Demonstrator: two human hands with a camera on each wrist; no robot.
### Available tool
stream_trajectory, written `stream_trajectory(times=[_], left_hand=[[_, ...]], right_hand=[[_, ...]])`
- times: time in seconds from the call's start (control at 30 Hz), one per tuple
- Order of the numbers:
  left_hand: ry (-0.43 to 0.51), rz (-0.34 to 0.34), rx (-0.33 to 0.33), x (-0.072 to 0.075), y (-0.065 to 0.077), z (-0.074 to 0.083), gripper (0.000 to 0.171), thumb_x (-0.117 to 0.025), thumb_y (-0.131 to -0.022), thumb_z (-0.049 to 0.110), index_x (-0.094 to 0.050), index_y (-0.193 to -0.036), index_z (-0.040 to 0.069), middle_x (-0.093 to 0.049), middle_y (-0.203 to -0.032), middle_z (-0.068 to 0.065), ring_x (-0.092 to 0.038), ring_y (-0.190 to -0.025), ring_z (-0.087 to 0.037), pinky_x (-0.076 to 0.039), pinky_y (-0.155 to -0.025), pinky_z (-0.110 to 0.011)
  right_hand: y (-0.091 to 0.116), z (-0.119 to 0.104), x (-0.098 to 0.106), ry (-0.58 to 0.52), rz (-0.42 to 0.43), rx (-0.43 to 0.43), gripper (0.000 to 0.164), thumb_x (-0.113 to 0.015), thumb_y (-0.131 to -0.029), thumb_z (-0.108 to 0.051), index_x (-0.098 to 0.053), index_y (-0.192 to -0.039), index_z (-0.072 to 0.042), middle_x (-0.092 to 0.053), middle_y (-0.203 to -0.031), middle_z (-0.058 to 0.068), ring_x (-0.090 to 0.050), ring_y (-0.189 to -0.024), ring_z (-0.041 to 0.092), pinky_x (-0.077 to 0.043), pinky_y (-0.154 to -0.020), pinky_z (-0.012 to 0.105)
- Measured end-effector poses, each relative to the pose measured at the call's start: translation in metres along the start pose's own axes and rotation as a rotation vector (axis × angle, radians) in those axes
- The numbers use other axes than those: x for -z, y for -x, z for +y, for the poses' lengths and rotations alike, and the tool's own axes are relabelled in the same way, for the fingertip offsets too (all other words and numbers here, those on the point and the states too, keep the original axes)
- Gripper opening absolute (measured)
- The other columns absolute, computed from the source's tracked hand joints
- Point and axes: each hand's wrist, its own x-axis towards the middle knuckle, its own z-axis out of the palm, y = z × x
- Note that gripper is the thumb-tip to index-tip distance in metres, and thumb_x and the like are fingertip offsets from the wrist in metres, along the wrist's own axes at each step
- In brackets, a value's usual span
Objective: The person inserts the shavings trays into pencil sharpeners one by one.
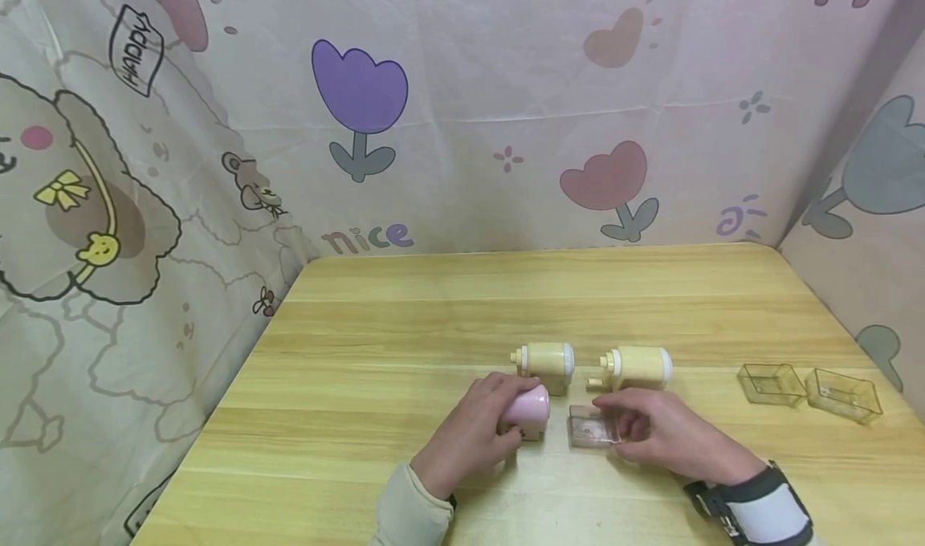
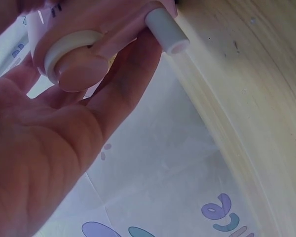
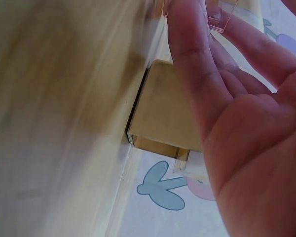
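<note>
My left hand (image 1: 470, 425) grips a pink crank pencil sharpener (image 1: 533, 404) that lies close over the table. In the left wrist view, fingers wrap round its body, and the crank's white handle (image 2: 166, 30) sticks out past them. Just to the right, my right hand (image 1: 668, 432) pinches the right end of a clear pinkish shavings drawer (image 1: 588, 432) between thumb and fingers. A small gap separates the drawer from the pink sharpener. Behind the hands stand two yellow crank sharpeners, a left one (image 1: 547, 360) and a right one (image 1: 643, 364). My right hand partly covers the right one.
Two clear yellow drawers, one (image 1: 771, 385) nearer and another (image 1: 843, 396) farther right, sit on the right side of the wooden table (image 1: 433, 305). A printed cloth (image 1: 470, 72) hangs along the back and both sides.
</note>
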Motion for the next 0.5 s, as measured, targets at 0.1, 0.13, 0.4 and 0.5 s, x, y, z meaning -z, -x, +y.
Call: stream_trajectory(times=[0.1, 0.13, 0.4, 0.5], left_hand=[[0.002, 0.002, -0.006, 0.0, 0.001, 0.0, 0.063, -0.066, -0.08, 0.011, -0.048, -0.138, 0.027, -0.052, -0.13, 0.003, -0.047, -0.109, -0.015, -0.046, -0.09, -0.032], [0.003, 0.002, -0.007, 0.0, 0.001, 0.0, 0.063, -0.066, -0.08, 0.011, -0.048, -0.138, 0.027, -0.052, -0.13, 0.003, -0.047, -0.109, -0.015, -0.045, -0.091, -0.032], [-0.001, 0.001, -0.013, 0.0, 0.001, -0.001, 0.063, -0.066, -0.081, 0.012, -0.047, -0.139, 0.027, -0.051, -0.132, 0.003, -0.047, -0.113, -0.015, -0.045, -0.094, -0.033], [-0.009, 0.0, -0.016, 0.0, 0.001, -0.001, 0.063, -0.066, -0.082, 0.011, -0.046, -0.14, 0.026, -0.051, -0.132, 0.003, -0.047, -0.114, -0.015, -0.044, -0.095, -0.034]], right_hand=[[-0.001, 0.0, -0.001, -0.001, -0.003, 0.007, 0.06, -0.079, -0.074, -0.028, -0.057, -0.127, -0.009, -0.057, -0.089, -0.006, -0.056, -0.078, 0.007, -0.051, -0.065, 0.026], [-0.001, 0.0, -0.002, -0.002, -0.003, 0.012, 0.06, -0.078, -0.074, -0.028, -0.057, -0.127, -0.009, -0.057, -0.089, -0.006, -0.056, -0.078, 0.007, -0.051, -0.065, 0.026], [-0.004, -0.002, -0.008, -0.011, 0.006, 0.045, 0.057, -0.078, -0.074, -0.026, -0.059, -0.125, -0.008, -0.059, -0.093, -0.006, -0.057, -0.077, 0.006, -0.051, -0.066, 0.027], [-0.006, -0.003, -0.012, -0.01, 0.018, 0.075, 0.057, -0.078, -0.075, -0.027, -0.059, -0.125, -0.007, -0.061, -0.095, -0.005, -0.057, -0.076, 0.006, -0.051, -0.065, 0.026]])
